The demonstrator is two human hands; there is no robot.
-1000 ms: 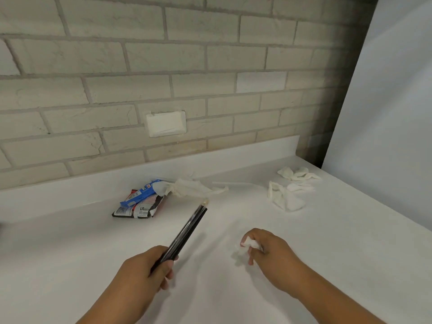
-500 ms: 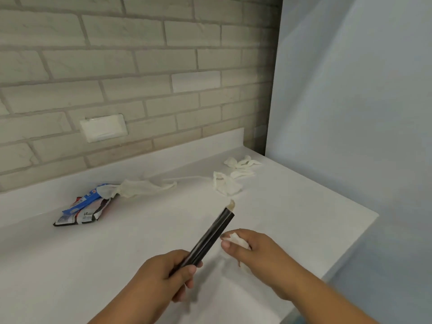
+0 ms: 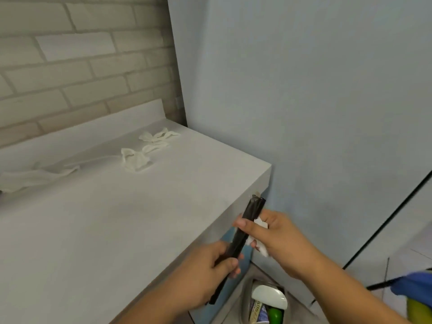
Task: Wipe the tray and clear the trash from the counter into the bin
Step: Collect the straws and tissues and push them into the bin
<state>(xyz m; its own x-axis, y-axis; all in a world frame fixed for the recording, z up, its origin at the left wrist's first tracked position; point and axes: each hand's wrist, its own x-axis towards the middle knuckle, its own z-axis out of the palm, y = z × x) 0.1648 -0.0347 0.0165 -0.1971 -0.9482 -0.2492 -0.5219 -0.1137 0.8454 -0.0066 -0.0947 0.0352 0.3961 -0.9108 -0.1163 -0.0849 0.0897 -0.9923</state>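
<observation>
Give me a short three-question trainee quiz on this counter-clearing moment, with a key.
1. True or false: the left hand grips the lower end of the long thin black object.
2. What does the right hand hold? A: crumpled white tissue; B: metal spoon; C: nothing.
3. Fill in: the torn white paper scraps lie on the white ___ by the brick wall.
Key: 1 true; 2 A; 3 counter.
</observation>
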